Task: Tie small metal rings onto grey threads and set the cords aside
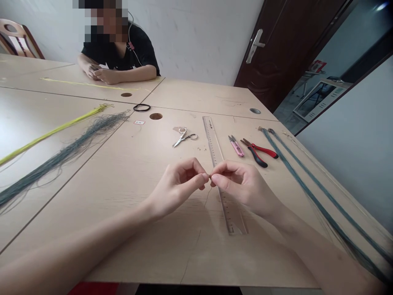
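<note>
My left hand [181, 186] and my right hand [241, 182] meet fingertip to fingertip above the table, each closed in a pinch. Between them shows a tiny brownish piece [209, 177], too small to make out. A thin cord [207, 198] hangs down from the fingertips and runs over the table toward its near edge. Under my right hand lies a clear ruler [225, 205], partly covered by the fingers. Beyond the hands are small scissors [184, 137], pink thread snips [236, 146] and pliers [259, 152] with red and black handles.
Bundles of grey-green cord [61, 157] and yellow cord [52, 133] lie at left. More blue-green cords [302, 180] stretch along the right edge. A black ring [141, 107] and a table hole [156, 116] are farther back. Across the table [123, 213] sits a person [119, 53].
</note>
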Demonstrator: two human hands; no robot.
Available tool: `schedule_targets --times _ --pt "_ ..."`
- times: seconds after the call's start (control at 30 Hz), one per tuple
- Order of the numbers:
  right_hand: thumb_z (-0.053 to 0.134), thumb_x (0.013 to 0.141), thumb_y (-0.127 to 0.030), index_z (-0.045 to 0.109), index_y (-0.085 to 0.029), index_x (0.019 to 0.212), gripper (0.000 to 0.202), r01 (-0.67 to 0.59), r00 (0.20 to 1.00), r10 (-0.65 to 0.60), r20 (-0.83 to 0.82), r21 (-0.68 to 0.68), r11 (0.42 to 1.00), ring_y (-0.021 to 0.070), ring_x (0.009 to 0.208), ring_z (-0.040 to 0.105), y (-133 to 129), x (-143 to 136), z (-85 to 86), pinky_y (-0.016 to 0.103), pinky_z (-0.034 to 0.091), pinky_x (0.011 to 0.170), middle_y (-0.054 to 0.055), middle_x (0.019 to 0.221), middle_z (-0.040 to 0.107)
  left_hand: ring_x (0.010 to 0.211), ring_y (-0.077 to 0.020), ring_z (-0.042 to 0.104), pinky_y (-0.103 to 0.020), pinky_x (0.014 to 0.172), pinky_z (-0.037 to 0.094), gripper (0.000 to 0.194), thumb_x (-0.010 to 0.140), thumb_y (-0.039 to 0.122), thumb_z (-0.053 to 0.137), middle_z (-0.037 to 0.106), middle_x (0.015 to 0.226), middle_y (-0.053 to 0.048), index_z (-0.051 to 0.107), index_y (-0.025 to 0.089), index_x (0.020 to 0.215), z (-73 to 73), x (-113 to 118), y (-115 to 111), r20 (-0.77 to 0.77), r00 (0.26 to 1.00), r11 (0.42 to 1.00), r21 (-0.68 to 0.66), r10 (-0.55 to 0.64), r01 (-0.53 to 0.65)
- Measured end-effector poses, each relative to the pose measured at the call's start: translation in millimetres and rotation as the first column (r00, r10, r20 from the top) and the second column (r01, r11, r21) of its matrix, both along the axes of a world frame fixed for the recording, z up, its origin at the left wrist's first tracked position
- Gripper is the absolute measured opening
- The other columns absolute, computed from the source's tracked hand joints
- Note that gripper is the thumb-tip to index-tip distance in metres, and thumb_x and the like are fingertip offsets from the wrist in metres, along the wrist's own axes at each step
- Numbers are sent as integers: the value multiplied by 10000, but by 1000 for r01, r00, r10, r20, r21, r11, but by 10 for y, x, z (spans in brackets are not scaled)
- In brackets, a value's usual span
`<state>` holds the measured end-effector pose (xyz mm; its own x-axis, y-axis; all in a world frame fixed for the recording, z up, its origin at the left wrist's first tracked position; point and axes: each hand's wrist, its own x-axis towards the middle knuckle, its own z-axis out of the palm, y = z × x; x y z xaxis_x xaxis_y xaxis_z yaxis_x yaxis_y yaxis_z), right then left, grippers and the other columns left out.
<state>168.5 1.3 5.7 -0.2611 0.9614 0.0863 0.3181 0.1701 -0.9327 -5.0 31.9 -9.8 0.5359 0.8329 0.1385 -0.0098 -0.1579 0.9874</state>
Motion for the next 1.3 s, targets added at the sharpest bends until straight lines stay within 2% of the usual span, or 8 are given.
schedule_targets --times 0.33,0.53,0.63,0.73,0.8,0.87,1.07,1.3 --pt "487 873 -253 580 -183 799 138 -104 994 105 31 -49 993 121 779 571 -27 12 -23 250 434 700 0 793 630 659 -99 523 -234 637 420 139 827 153 518 539 659 7 519 124 690 -17 -5 12 99 990 991 -72 -104 112" --pt "465 868 -178 484 -190 767 103 -102 977 50 207 248 963 87 658 503 -64 -33 -86 221 395 598 -32 748 582 659 -94 514 -235 645 413 144 833 165 527 534 663 10 516 128 694 -31 -8 -7 126 987 987 -115 -102 116" --pt "459 845 -100 445 -179 764 114 -151 949 -20 315 508 848 95 678 496 -46 -49 -115 255 411 685 -19 725 554 672 -98 512 -242 651 403 142 835 176 527 538 680 4 514 132 700 -49 -2 -14 141 985 979 -159 -103 126" --pt "437 842 -52 426 -179 769 147 -275 869 -148 471 711 647 101 650 468 -16 -31 -127 332 420 807 -17 681 515 679 -100 506 -251 673 389 125 836 169 524 534 672 1 524 135 716 -84 8 -5 148 982 966 -214 -114 145" --pt "446 832 -35 431 -180 789 152 -365 801 -245 547 769 524 105 642 462 -1 -9 -125 378 400 887 -20 668 513 678 -102 497 -262 690 382 119 835 164 517 534 676 -6 529 133 721 -113 17 8 182 973 942 -278 -141 188" --pt "462 827 -39 441 -177 822 139 -410 756 -302 580 780 473 108 648 467 3 8 -120 400 375 932 -19 679 525 677 -106 493 -271 697 378 119 837 171 512 538 694 -14 532 132 727 -138 26 20 251 953 901 -353 -169 253" --pt "419 840 -69 408 -183 784 128 -213 869 -231 438 751 624 102 669 473 18 15 -127 375 377 906 -16 698 494 660 -104 488 -266 685 378 220 862 280 491 564 770 -31 602 125 753 -144 29 39 329 925 843 -430 -188 324" --pt "413 856 -92 408 -184 782 119 -225 832 -264 488 731 644 125 687 457 79 40 -162 371 365 857 -1 711 485 611 -87 456 -218 577 329 233 818 356 567 554 645 15 646 146 753 -44 52 0 -140 990 984 -179 -16 -9"
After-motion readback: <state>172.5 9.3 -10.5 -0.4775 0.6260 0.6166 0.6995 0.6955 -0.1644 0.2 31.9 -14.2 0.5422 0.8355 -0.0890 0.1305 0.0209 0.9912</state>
